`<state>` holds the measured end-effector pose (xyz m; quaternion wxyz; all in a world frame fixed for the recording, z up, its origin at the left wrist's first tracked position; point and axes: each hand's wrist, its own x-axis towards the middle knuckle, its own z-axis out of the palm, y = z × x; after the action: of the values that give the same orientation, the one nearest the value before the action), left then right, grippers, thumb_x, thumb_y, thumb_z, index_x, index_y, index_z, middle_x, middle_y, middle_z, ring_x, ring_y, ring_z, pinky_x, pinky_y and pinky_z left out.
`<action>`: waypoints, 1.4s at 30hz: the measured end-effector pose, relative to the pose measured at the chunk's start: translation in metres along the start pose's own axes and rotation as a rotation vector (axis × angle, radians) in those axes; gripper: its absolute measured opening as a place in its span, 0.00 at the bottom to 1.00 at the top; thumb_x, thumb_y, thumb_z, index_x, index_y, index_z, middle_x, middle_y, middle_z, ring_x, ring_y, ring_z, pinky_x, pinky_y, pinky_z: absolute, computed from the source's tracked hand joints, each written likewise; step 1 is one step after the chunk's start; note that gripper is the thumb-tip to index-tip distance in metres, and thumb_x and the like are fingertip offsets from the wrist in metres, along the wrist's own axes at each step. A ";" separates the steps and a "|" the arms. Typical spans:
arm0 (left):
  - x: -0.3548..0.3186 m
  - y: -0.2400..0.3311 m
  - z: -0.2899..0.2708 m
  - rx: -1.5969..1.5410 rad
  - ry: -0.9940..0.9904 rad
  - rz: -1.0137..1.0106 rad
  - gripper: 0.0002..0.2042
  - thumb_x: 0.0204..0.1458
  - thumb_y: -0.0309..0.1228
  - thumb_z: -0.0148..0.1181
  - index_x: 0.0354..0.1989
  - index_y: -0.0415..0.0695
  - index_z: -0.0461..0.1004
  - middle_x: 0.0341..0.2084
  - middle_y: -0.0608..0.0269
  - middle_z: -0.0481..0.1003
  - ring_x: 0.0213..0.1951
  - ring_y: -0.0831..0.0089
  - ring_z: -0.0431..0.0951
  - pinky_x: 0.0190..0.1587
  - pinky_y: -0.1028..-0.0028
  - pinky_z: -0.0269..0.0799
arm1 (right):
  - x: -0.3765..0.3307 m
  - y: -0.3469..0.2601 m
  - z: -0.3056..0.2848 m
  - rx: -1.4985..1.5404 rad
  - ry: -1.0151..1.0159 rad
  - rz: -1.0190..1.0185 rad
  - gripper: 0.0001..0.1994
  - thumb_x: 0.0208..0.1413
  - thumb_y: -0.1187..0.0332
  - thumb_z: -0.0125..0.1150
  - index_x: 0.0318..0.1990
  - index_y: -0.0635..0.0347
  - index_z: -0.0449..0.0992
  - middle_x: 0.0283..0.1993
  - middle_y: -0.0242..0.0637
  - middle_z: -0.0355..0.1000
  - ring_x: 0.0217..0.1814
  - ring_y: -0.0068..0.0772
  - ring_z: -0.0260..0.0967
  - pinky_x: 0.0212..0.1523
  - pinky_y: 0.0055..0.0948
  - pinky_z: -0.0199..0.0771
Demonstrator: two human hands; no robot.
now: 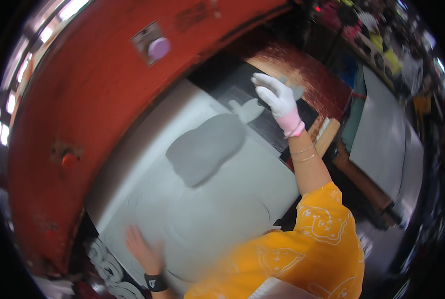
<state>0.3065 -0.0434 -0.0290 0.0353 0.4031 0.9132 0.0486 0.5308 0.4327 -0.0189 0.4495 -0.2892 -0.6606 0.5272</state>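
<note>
A large pale grey sheet (217,214) lies in front of me under a red machine beam. On it rests a darker grey flat piece (207,147) with a wavy outline. My left hand (145,251), bare and blurred, is at the sheet's near left part with fingers apart and nothing in them. My right hand (277,97), in a white glove with a pink cuff, is over the black board beyond the sheet. Its fingers are loosely bent, and I see nothing held. Beside it lies a small grey cut-out (250,109); another grey piece (297,90) shows partly behind the glove.
The red machine beam (102,89) curves along the left and far side, with a purple button (159,48) and a red button (69,159). Ring-shaped grey pieces (110,269) sit at the lower left. Pale sheets (379,134) and a wooden block (327,137) stand at right.
</note>
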 end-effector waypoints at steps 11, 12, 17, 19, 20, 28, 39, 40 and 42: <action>0.006 -0.010 0.004 -0.063 0.108 0.087 0.32 0.52 0.33 0.55 0.67 0.38 0.57 0.67 0.45 0.55 0.68 0.50 0.54 0.69 0.57 0.45 | -0.005 -0.026 -0.010 -0.303 0.249 -0.445 0.12 0.51 0.71 0.62 0.45 0.60 0.79 0.43 0.41 0.77 0.47 0.39 0.75 0.50 0.31 0.74; 0.006 -0.009 0.003 -0.073 0.111 0.082 0.32 0.53 0.33 0.55 0.67 0.38 0.57 0.67 0.45 0.55 0.68 0.50 0.54 0.69 0.57 0.46 | -0.005 -0.026 -0.011 -0.318 0.281 -0.482 0.12 0.51 0.71 0.62 0.44 0.59 0.79 0.42 0.41 0.77 0.46 0.40 0.75 0.49 0.32 0.74; 0.006 -0.004 0.003 -0.129 0.171 0.070 0.29 0.53 0.31 0.55 0.65 0.37 0.60 0.65 0.44 0.57 0.67 0.50 0.56 0.68 0.59 0.48 | -0.004 -0.022 -0.009 -0.389 0.285 -0.473 0.10 0.50 0.71 0.62 0.42 0.57 0.80 0.39 0.37 0.78 0.42 0.41 0.74 0.46 0.33 0.75; 0.003 -0.005 0.005 -0.104 0.203 0.056 0.29 0.52 0.30 0.56 0.64 0.37 0.61 0.64 0.44 0.59 0.65 0.50 0.58 0.67 0.59 0.50 | -0.005 -0.019 -0.004 -0.360 0.209 -0.386 0.11 0.51 0.70 0.61 0.42 0.57 0.80 0.39 0.38 0.78 0.42 0.41 0.74 0.47 0.34 0.74; 0.002 -0.006 0.005 -0.079 0.206 0.020 0.30 0.50 0.29 0.58 0.64 0.37 0.61 0.64 0.44 0.59 0.65 0.49 0.58 0.67 0.57 0.50 | -0.004 -0.017 -0.001 -0.333 0.198 -0.363 0.11 0.51 0.69 0.61 0.42 0.57 0.80 0.39 0.39 0.78 0.43 0.42 0.74 0.47 0.34 0.74; 0.006 -0.010 0.006 -0.078 0.238 -0.151 0.31 0.40 0.23 0.62 0.58 0.35 0.66 0.55 0.44 0.67 0.58 0.48 0.65 0.63 0.58 0.57 | -0.016 0.021 -0.021 -0.703 -0.736 -0.379 0.17 0.55 0.54 0.56 0.49 0.47 0.73 0.46 0.34 0.72 0.51 0.40 0.69 0.51 0.41 0.68; 0.076 0.114 -0.044 -0.144 0.339 -0.114 0.35 0.46 0.22 0.62 0.65 0.34 0.57 0.63 0.44 0.61 0.64 0.50 0.60 0.67 0.60 0.51 | -0.015 0.031 -0.038 -0.511 -0.898 -0.705 0.17 0.50 0.56 0.61 0.45 0.53 0.75 0.46 0.35 0.68 0.55 0.38 0.62 0.55 0.39 0.64; 0.094 0.138 -0.045 -0.252 0.319 -0.055 0.36 0.45 0.22 0.62 0.66 0.35 0.56 0.63 0.44 0.60 0.65 0.50 0.59 0.68 0.59 0.51 | -0.014 0.031 -0.037 -0.485 -0.953 -0.711 0.17 0.50 0.55 0.61 0.45 0.53 0.75 0.47 0.34 0.68 0.56 0.38 0.61 0.57 0.40 0.63; 0.134 0.186 -0.043 -0.206 0.143 0.178 0.42 0.41 0.31 0.68 0.67 0.36 0.55 0.64 0.44 0.58 0.66 0.50 0.58 0.68 0.57 0.49 | -0.013 0.032 -0.034 -0.412 -0.950 -0.727 0.18 0.50 0.54 0.61 0.45 0.53 0.75 0.49 0.34 0.68 0.60 0.39 0.60 0.60 0.43 0.60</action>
<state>0.3480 0.1780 0.0319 0.0067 0.4723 0.8642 0.1735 0.5639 0.4457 -0.0517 0.1926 0.1389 -0.9321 0.2735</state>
